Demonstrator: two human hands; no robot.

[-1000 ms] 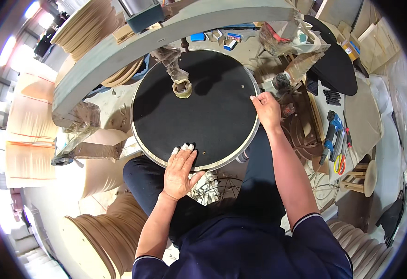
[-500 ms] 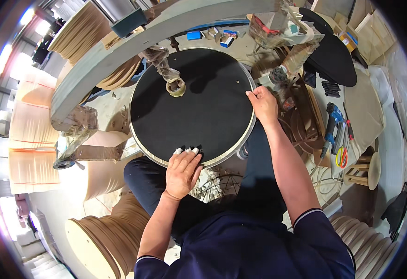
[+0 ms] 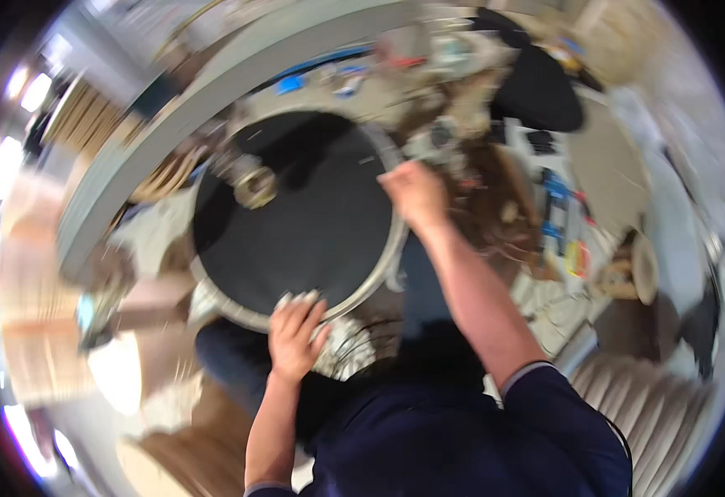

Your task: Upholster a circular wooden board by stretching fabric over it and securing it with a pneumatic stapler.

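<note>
A large round board covered in black fabric (image 3: 313, 232), with a pale rim, lies in front of me above my knees. At its near edge rests my left hand (image 3: 293, 338), fingers stretched out over the rim and white wrappings on the fingertips. My right hand (image 3: 416, 197) is at the right rim with its fingers curled together. Motion blur hides whatever may be between them. A wrapped machine arm end (image 3: 255, 189) hangs over the left part of the board.
A grey curved beam (image 3: 151, 132) arches over the far left. To the right lie a blue tool (image 3: 554, 207), yellow-handled scissors (image 3: 577, 258) and a small wooden stool (image 3: 640, 267). Black round pieces (image 3: 539, 91) are at the far right. Stacked wooden discs (image 3: 188, 451) stand near left.
The whole view has shifted and blurred, so the board sits farther left and lower in it. My left hand stays at the near rim, my right hand at the right rim.
</note>
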